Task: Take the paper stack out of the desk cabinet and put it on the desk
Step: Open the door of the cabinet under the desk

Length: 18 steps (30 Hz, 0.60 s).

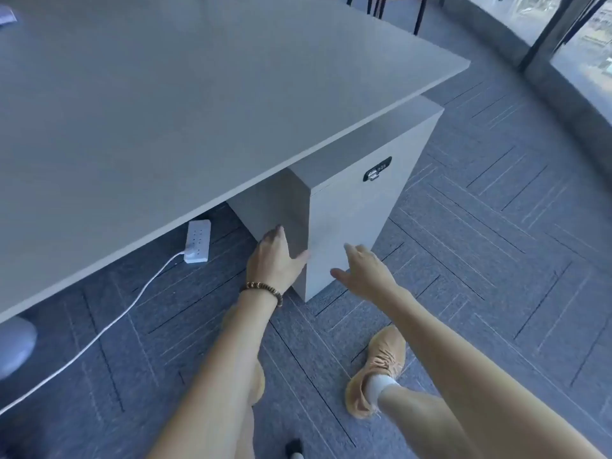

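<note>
The grey desk [165, 111] fills the upper left. Under its right end stands the grey desk cabinet [351, 207], its door closed, with a dark lock plate [377, 169] near the door's top. My left hand [275, 260], with a beaded bracelet at the wrist, lies flat against the cabinet's left side near the front corner, thumb on the edge. My right hand [364, 271] hovers with fingers spread in front of the door's lower part. No paper stack is visible; the cabinet's inside is hidden.
A white power strip [197, 240] with its cable [109, 323] lies on the carpet under the desk. My shoe [377, 369] is planted on the blue-grey carpet in front of the cabinet. A rounded grey object [13, 346] sits at the left edge. Windows run along the far right.
</note>
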{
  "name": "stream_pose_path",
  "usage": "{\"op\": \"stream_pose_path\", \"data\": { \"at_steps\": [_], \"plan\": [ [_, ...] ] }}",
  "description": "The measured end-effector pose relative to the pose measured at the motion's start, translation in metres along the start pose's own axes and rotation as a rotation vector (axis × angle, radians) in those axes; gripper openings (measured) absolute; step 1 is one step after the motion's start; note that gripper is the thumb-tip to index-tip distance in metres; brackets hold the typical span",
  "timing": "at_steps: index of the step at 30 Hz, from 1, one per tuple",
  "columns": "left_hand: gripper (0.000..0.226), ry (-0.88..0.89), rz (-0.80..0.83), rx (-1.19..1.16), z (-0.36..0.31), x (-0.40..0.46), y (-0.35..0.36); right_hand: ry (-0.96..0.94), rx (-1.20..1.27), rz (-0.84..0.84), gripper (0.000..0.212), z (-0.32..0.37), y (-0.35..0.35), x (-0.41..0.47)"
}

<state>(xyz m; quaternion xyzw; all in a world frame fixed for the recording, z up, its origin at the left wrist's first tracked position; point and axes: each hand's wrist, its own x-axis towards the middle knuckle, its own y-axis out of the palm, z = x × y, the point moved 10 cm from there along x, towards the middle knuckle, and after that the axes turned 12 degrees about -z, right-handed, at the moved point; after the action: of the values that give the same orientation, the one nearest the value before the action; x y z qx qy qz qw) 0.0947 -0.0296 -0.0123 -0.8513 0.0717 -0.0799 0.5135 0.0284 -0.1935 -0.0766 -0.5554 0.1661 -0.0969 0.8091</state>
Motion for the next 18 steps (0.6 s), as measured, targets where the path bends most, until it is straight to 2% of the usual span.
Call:
{"op": "stream_pose_path", "data": {
  "at_steps": [3,7,12,18],
  "plan": [
    [0.116,-0.079,-0.024,-0.09,0.011,0.019,0.017,0.093,0.112,0.006,0.093,-0.005,0.029,0.028],
    [0.128,-0.059,-0.081,-0.147,0.013,0.03,0.027,0.17,0.328,-0.035,0.129,-0.001,0.064,0.047],
    [0.125,0.11,-0.219,-0.182,-0.007,0.052,0.007,0.246,0.419,-0.241,0.141,-0.004,0.075,0.065],
    [0.133,0.214,-0.201,-0.159,-0.015,0.063,0.007,0.239,0.336,-0.366,0.143,-0.008,0.067,0.066]
  ]
}}
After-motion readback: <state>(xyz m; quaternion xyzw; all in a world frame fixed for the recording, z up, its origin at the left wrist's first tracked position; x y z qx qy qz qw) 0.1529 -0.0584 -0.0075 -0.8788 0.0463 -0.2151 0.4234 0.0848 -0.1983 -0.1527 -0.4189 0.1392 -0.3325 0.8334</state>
